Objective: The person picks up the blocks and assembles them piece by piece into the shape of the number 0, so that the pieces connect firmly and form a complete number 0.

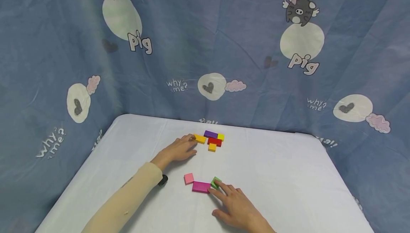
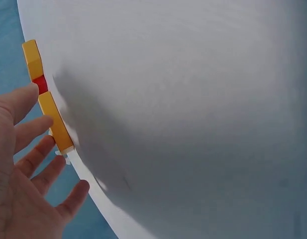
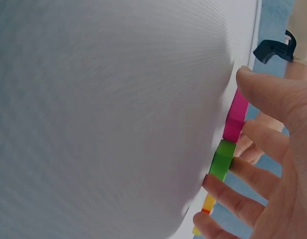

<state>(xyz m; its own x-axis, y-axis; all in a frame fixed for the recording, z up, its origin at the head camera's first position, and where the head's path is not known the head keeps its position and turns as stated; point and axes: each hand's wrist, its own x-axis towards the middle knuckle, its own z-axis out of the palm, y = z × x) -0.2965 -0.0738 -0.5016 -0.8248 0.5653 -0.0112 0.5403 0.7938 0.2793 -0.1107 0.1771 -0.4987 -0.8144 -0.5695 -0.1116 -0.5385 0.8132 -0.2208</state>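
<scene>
My left hand (image 1: 180, 149) reaches to the back of the table, its fingertips at a long orange block (image 1: 200, 139). In the left wrist view the index finger touches that block, the other fingers spread loosely. Close by lie a purple block (image 1: 210, 134), a yellow block (image 1: 221, 137), a red block (image 1: 214, 141) and a small orange block (image 1: 212, 147). Nearer the front, my right hand (image 1: 236, 206) has extended fingers at a green block (image 1: 215, 182) and the end of a magenta block (image 1: 201, 187). A pink block (image 1: 189, 179) sits at the magenta block's far left corner.
A white cloth covers the table (image 1: 288, 176). Behind it hangs a blue curtain (image 1: 224, 40) printed with pigs and hearts. A dark strap piece (image 1: 163, 180) shows at the left wrist, below the cream sleeve (image 1: 128, 197).
</scene>
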